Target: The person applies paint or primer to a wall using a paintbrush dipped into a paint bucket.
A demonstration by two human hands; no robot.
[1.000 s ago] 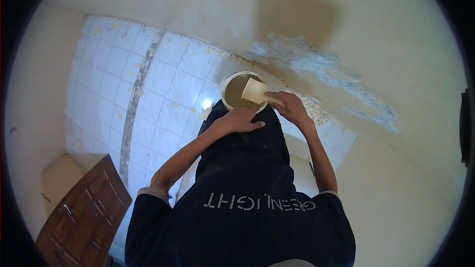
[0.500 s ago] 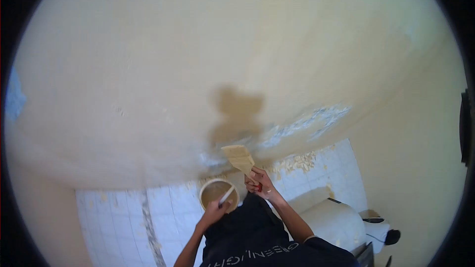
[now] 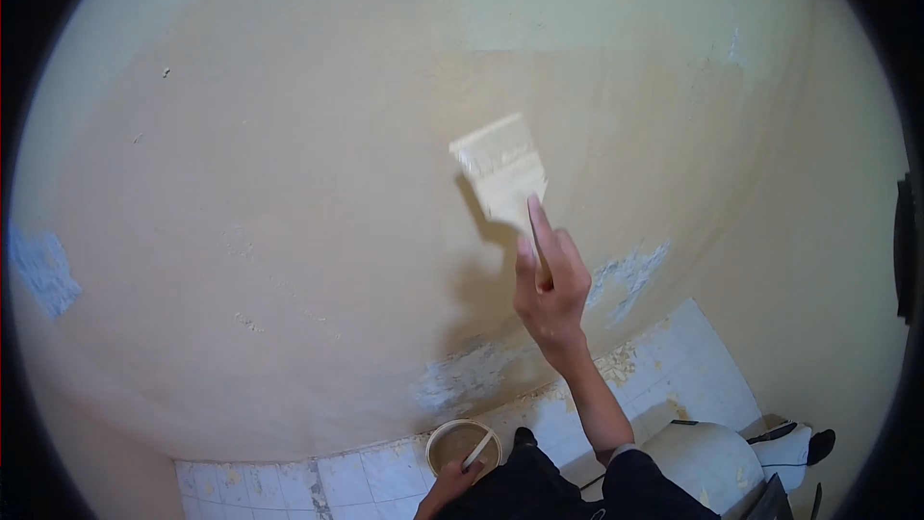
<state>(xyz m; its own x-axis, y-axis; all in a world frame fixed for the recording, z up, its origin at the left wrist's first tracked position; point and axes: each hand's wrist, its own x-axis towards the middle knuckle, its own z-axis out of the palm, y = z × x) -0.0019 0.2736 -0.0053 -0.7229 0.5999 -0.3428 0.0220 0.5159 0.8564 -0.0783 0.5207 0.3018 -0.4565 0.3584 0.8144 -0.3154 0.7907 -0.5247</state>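
My right hand [image 3: 555,303] is raised in front of the wall, fingers wrapped round the handle of a wide paintbrush [image 3: 505,169]. Its index finger lies along the brush, and the pale-coated bristles point up and to the left, overlapping the wall [image 3: 318,164]. Low down, my left hand [image 3: 452,486] is at the near side of a round bucket [image 3: 431,445] with brownish liquid inside. That hand grips a pale, narrow stick-like piece [image 3: 479,449] that slants across the bucket's opening.
Rough bluish-white patches [image 3: 628,279] mark the lower wall, with another patch [image 3: 46,273] at far left. White tiled floor [image 3: 351,477] runs along the wall's foot, with peeled flakes [image 3: 616,363] on it. A large whitish rounded object [image 3: 698,462] stands at lower right.
My right hand has lifted the paintbrush from beside the bucket up to the wall. The view has tilted upward, so the bucket and my left hand sit lower in the picture.
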